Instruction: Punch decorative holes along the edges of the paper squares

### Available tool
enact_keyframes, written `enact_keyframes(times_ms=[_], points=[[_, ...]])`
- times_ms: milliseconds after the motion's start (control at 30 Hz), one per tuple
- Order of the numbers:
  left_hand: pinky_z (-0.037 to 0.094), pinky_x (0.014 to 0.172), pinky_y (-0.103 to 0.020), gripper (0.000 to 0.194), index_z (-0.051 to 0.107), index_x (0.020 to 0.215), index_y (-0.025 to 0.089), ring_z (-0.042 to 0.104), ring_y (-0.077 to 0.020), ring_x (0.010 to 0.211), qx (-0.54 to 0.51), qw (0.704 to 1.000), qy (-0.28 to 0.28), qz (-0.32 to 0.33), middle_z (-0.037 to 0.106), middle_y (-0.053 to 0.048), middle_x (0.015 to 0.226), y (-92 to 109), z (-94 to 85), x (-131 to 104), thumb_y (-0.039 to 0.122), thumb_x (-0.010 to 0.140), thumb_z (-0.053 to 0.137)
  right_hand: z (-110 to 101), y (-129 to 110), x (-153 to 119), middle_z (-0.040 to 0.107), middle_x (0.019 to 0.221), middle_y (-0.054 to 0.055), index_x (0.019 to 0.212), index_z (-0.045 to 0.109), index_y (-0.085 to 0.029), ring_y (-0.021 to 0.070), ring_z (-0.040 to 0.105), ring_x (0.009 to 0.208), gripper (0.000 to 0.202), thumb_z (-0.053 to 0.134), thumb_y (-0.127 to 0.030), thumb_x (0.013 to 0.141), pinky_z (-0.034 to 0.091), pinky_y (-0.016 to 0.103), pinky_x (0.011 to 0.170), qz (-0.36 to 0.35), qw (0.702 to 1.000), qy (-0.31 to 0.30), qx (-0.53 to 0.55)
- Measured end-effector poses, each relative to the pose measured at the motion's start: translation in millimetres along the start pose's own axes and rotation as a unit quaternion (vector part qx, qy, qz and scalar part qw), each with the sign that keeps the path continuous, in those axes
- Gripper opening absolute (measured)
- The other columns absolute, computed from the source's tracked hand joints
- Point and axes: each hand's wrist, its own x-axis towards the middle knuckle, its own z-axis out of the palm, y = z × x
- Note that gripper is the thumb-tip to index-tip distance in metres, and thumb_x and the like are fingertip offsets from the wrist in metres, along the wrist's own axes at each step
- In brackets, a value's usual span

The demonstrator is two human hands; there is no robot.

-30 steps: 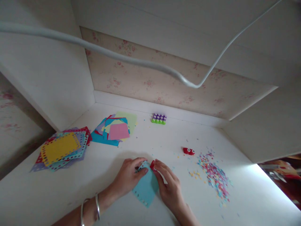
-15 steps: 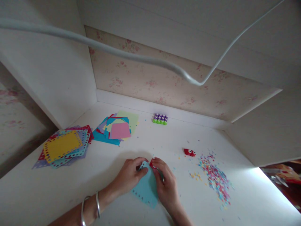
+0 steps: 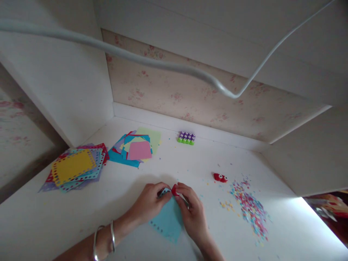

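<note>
My left hand (image 3: 152,200) pinches the top left edge of a light blue paper card (image 3: 169,221) between thumb and fingers. Small holes run along the card's edges, and its lower part hangs toward me. My right hand (image 3: 192,211) closes on a small red hole punch (image 3: 174,190) at the card's top corner, close to my left fingertips. The fingers partly cover the punch. Beyond my right hand, two small red pieces with white eyes (image 3: 220,177) lie on the white table (image 3: 122,203).
At left lies a stack of hole-edged cards (image 3: 73,167), yellow on top. Behind it are plain coloured papers (image 3: 140,150). Purple and green eyed pieces (image 3: 186,138) stand near the back wall. Paper confetti (image 3: 251,208) is scattered at right. A white cable (image 3: 163,66) hangs across the view.
The card's top edge bends or tilts more between my hands, and the red punch shows a little more. Both hands stay in nearly the same place. The view has shifted slightly.
</note>
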Motion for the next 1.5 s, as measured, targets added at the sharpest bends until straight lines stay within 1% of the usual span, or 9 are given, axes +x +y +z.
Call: enact_keyframes(times_ms=[167,333,633,700,833,933,1067,1233,1500], points=[[0.04,0.064,-0.027,0.032,0.069,0.081,0.019,0.06,-0.0173,0.068,0.053,0.998,0.023,0.009,0.068,0.0,0.071,2,1.4,-1,0.036,0.097,0.047,-3,-4,0,0.07,0.11,0.007,0.106,0.066,-0.026,0.0227,0.059,0.122,0.022,0.053,-0.012,0.094,0.051,0.043,0.102,-0.031,0.999,-0.044,0.0],[0.042,0.076,-0.03,0.026,0.069,0.087,0.022,0.063,-0.0204,0.081,0.08,0.996,0.038,0.02,0.072,-0.002,0.082,-2,4.7,-3,0.032,0.097,0.047,-5,-7,-1,0.069,0.106,0.008,0.105,0.065,-0.027,0.0239,0.061,0.115,0.025,0.055,-0.009,0.091,0.053,0.044,0.097,-0.074,0.996,-0.047,-0.012],[0.045,0.076,-0.031,0.027,0.069,0.092,0.021,0.064,-0.0213,0.085,0.052,0.997,0.049,0.002,0.073,-0.003,0.087,-5,4.8,-2,0.034,0.097,0.045,-5,-10,-3,0.07,0.095,0.005,0.098,0.066,-0.027,0.0241,0.061,0.112,0.027,0.055,-0.004,0.089,0.052,0.045,0.097,-0.11,0.993,-0.041,0.002],[0.046,0.079,-0.031,0.027,0.07,0.094,0.022,0.064,-0.0216,0.087,0.049,0.998,0.035,0.005,0.073,-0.003,0.088,-4,2.5,-3,0.036,0.096,0.047,-6,-8,-4,0.07,0.101,0.006,0.102,0.066,-0.027,0.0238,0.061,0.114,0.027,0.056,-0.006,0.09,0.052,0.044,0.099,-0.089,0.995,-0.05,0.012],[0.046,0.088,-0.032,0.025,0.069,0.109,0.026,0.063,-0.0226,0.1,0.012,1.0,-0.002,0.007,0.073,-0.002,0.106,-4,-4.6,-4,0.037,0.089,0.06,-6,-4,-4,0.066,0.116,0.009,0.113,0.064,-0.027,0.0234,0.062,0.113,0.024,0.059,-0.016,0.092,0.056,0.041,0.095,0.016,0.996,-0.049,0.077],[0.048,0.089,-0.031,0.049,0.063,0.122,0.024,0.063,-0.0233,0.103,-0.026,0.999,-0.023,-0.009,0.07,-0.004,0.116,-5,-8.6,-3,0.033,0.075,0.074,-7,-6,-1,0.067,0.108,0.009,0.11,0.065,-0.026,0.0211,0.066,0.102,0.018,0.061,-0.023,0.092,0.06,0.036,0.087,0.064,0.987,-0.044,0.139],[0.051,0.085,-0.032,0.067,0.063,0.121,0.022,0.065,-0.0247,0.099,-0.035,0.998,-0.048,-0.037,0.071,-0.005,0.111,-5,-10.1,-1,0.041,0.061,0.085,-6,-11,3,0.068,0.104,0.008,0.102,0.066,-0.025,0.0231,0.064,0.109,0.011,0.063,-0.024,0.091,0.057,0.041,0.094,0.068,0.978,-0.074,0.183],[0.05,0.085,-0.03,0.059,0.066,0.115,0.023,0.066,-0.023,0.096,-0.051,0.997,-0.057,-0.011,0.073,-0.001,0.105,-8,-7.8,0,0.03,0.06,0.085,-5,-12,4,0.069,0.104,0.007,0.098,0.067,-0.027,0.0237,0.061,0.116,0.011,0.066,-0.02,0.089,0.056,0.041,0.096,0.063,0.969,-0.099,0.217],[0.05,0.084,-0.032,0.055,0.068,0.114,0.026,0.068,-0.0246,0.093,0.011,0.998,-0.059,-0.004,0.075,0.001,0.098,-7,-8.6,-2,0.025,0.061,0.081,1,-17,3,0.068,0.099,0.006,0.097,0.068,-0.027,0.023,0.064,0.11,0.012,0.068,-0.019,0.088,0.057,0.041,0.093,0.062,0.965,-0.098,0.237]])
